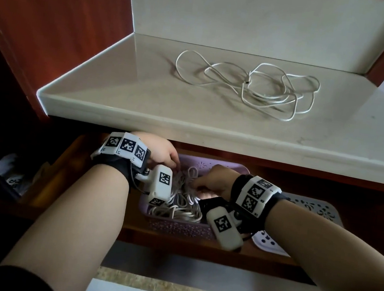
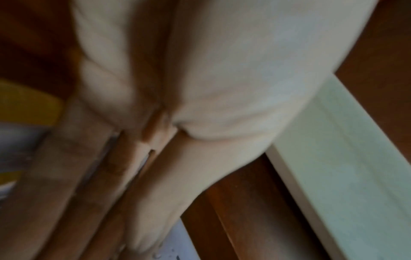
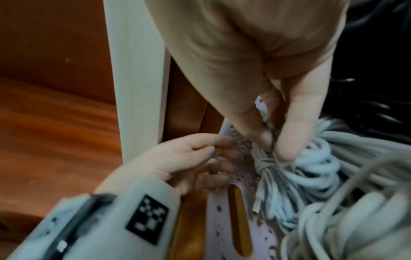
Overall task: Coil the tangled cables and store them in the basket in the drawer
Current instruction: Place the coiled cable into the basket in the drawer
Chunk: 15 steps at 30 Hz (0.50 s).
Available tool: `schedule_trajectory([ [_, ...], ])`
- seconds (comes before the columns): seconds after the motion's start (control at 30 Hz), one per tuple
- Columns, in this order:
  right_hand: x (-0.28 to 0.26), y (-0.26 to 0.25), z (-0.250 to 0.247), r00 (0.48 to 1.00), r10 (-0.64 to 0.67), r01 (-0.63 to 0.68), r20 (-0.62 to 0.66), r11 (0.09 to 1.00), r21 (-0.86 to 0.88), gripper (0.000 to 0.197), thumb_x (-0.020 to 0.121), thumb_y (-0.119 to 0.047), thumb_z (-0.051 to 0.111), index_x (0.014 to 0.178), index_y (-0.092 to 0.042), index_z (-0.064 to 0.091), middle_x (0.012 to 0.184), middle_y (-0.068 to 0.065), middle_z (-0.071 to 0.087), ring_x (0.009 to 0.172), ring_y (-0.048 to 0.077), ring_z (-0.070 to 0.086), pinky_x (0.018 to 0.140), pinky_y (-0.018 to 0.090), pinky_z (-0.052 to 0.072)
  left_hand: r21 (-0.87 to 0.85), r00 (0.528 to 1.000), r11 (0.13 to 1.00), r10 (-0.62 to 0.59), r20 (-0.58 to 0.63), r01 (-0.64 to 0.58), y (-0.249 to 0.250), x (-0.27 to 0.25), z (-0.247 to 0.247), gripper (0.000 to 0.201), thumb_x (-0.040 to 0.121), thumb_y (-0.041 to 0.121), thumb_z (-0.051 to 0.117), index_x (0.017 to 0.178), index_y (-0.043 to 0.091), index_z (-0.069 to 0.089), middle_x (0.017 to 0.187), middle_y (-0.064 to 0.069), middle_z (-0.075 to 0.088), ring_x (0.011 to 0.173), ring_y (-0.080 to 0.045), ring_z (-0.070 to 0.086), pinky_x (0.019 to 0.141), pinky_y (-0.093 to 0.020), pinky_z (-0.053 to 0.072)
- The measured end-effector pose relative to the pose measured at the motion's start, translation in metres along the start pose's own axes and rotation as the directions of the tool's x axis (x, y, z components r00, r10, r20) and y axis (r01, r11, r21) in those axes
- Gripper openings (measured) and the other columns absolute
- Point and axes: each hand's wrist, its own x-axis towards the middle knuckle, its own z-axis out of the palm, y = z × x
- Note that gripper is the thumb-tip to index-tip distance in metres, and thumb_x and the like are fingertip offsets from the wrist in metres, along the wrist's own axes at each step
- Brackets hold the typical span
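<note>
A purple perforated basket (image 1: 181, 229) stands in the open wooden drawer (image 1: 196, 247). Several coiled white cables (image 1: 177, 208) lie in it. My right hand (image 1: 195, 185) reaches into the basket; in the right wrist view its thumb and forefinger (image 3: 274, 149) pinch a wrapped white cable bundle (image 3: 311, 167). At the basket's far left wall my left hand (image 1: 175, 165) holds nothing, fingers relaxed (image 3: 213, 158). The left wrist view is blurred and shows only outstretched fingers (image 2: 142, 211). One tangled white cable (image 1: 251, 87) lies loose on the pale countertop (image 1: 143, 99).
The countertop's edge (image 1: 212, 136) overhangs the back of the drawer just above my hands. A white perforated tray (image 1: 310, 210) lies right of the basket. Dark cables (image 3: 367, 105) sit at the basket's right side. Loose items (image 1: 10, 169) lie in shadow at the far left.
</note>
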Motion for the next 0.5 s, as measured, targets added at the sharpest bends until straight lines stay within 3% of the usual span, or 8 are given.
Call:
schedule_trajectory([
  [0.07, 0.004, -0.003, 0.009, 0.999, 0.005, -0.006, 0.048, 1.000, 0.002, 0.010, 0.082, 0.004, 0.067, 0.088, 0.004, 0.059, 0.069, 0.014, 0.067, 0.050, 0.015, 0.065, 0.051, 0.024, 0.057, 0.056, 1.000, 0.998, 0.001, -0.004, -0.001, 0.004, -0.005, 0.001, 0.029, 0.097, 0.025, 0.048, 0.122, 0.029, 0.063, 0.114, 0.009, 0.066, 0.103, -0.015, 0.062, 0.092, -0.033, 0.048],
  [0.13, 0.010, -0.005, 0.017, 0.996, 0.015, -0.014, 0.088, 1.000, -0.005, 0.014, 0.082, 0.004, 0.067, 0.095, 0.007, 0.060, 0.080, 0.018, 0.068, 0.062, 0.020, 0.068, 0.065, 0.029, 0.059, 0.152, 1.000, 0.988, -0.020, -0.008, 0.021, 0.010, -0.007, 0.005, 0.030, 0.096, 0.028, 0.050, 0.122, 0.033, 0.062, 0.113, 0.012, 0.063, 0.101, -0.014, 0.060, 0.080, -0.026, 0.047],
  [0.2, 0.015, -0.005, 0.021, 0.991, 0.046, -0.038, 0.125, 0.997, -0.064, 0.012, 0.084, 0.002, 0.065, 0.095, 0.007, 0.062, 0.081, 0.017, 0.069, 0.065, 0.021, 0.068, 0.069, 0.031, 0.059, 0.214, 0.999, 0.976, -0.048, -0.019, 0.051, 0.011, -0.004, 0.012, 0.030, 0.094, 0.030, 0.053, 0.122, 0.032, 0.063, 0.116, 0.008, 0.063, 0.096, -0.014, 0.058, 0.067, -0.021, 0.041],
  [0.3, 0.016, -0.005, 0.022, 0.988, 0.075, -0.045, 0.136, 0.977, -0.208, 0.005, 0.088, -0.006, 0.062, 0.091, -0.002, 0.063, 0.080, 0.015, 0.068, 0.054, 0.016, 0.060, 0.050, 0.025, 0.051, 0.194, 0.997, 0.978, -0.068, -0.046, 0.076, 0.011, 0.003, 0.017, 0.028, 0.093, 0.028, 0.056, 0.119, 0.025, 0.066, 0.114, 0.004, 0.066, 0.079, -0.012, 0.057, 0.049, -0.014, 0.037],
  [0.37, 0.002, -0.009, 0.018, 0.984, 0.074, -0.017, 0.161, 0.944, -0.330, 0.010, 0.091, -0.013, 0.060, 0.083, -0.006, 0.061, 0.066, 0.008, 0.063, 0.039, 0.009, 0.051, 0.038, 0.019, 0.038, 0.184, 0.996, 0.979, -0.080, -0.043, 0.087, 0.012, 0.003, 0.016, 0.027, 0.093, 0.027, 0.055, 0.118, 0.024, 0.067, 0.111, 0.003, 0.066, 0.079, -0.012, 0.057, 0.050, -0.015, 0.038],
  [0.43, -0.017, -0.013, 0.009, 0.977, -0.004, 0.086, 0.215, 0.924, -0.372, 0.024, 0.094, -0.016, 0.058, 0.070, -0.015, 0.055, 0.050, -0.007, 0.060, 0.033, 0.000, 0.047, 0.038, 0.014, 0.036, 0.163, 0.995, 0.982, -0.090, -0.042, 0.096, 0.015, -0.002, 0.017, 0.027, 0.093, 0.027, 0.056, 0.116, 0.024, 0.067, 0.109, 0.004, 0.066, 0.086, -0.015, 0.059, 0.056, -0.018, 0.040],
  [0.47, -0.026, -0.016, 0.003, 0.964, -0.043, 0.141, 0.262, 0.919, -0.369, 0.028, 0.095, -0.015, 0.056, 0.068, -0.019, 0.053, 0.050, -0.010, 0.063, 0.037, -0.004, 0.050, 0.040, 0.011, 0.038, 0.144, 0.994, 0.985, -0.093, -0.052, 0.100, 0.016, -0.005, 0.017, 0.027, 0.092, 0.027, 0.057, 0.115, 0.022, 0.068, 0.108, 0.003, 0.067, 0.087, -0.016, 0.060, 0.057, -0.019, 0.041],
  [0.5, -0.030, -0.017, -0.003, 0.954, -0.057, 0.168, 0.294, 0.914, -0.369, 0.025, 0.096, -0.016, 0.055, 0.070, -0.019, 0.055, 0.061, -0.008, 0.069, 0.045, -0.005, 0.055, 0.045, 0.010, 0.040, 0.105, 0.994, 0.989, -0.098, -0.056, 0.103, 0.016, -0.005, 0.017, 0.026, 0.091, 0.027, 0.059, 0.113, 0.020, 0.069, 0.107, 0.001, 0.069, 0.086, -0.018, 0.061, 0.057, -0.018, 0.042],
])
